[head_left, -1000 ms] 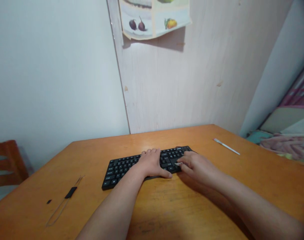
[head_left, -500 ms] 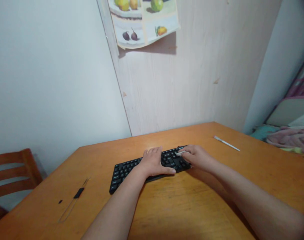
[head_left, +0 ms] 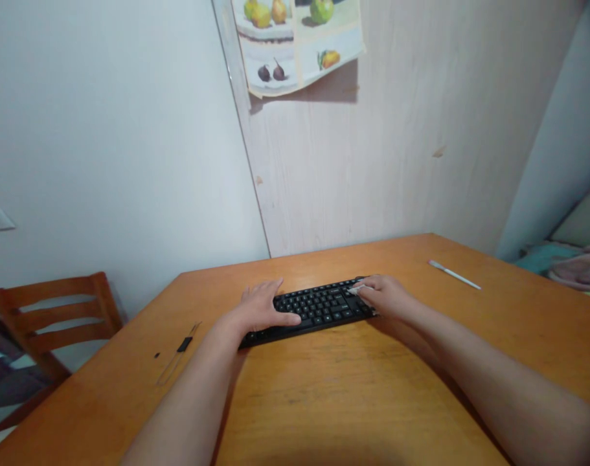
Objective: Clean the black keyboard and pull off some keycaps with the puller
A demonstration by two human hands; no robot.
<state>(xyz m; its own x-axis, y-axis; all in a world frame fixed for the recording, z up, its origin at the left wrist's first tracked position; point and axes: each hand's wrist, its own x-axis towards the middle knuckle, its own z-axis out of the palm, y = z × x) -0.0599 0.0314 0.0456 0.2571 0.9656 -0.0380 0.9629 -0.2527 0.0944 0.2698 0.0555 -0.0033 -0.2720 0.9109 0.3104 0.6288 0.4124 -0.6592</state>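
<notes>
From the head camera, a black computer keyboard (head_left: 318,307) lies on an orange-brown wooden table (head_left: 324,401), nearer the far edge than the person. The left hand (head_left: 258,307) rests open with relaxed, spread fingers, its thumb at the keyboard's left end, a placement that seems well suited to stopping it sliding. The right hand (head_left: 382,296) is curled, its fingertips pinching a small white scrap (head_left: 355,290) against the upper right keys. A firm pinch and light pressure would likely suit this spot. A white stick (head_left: 454,274) lies well off to the right.
</notes>
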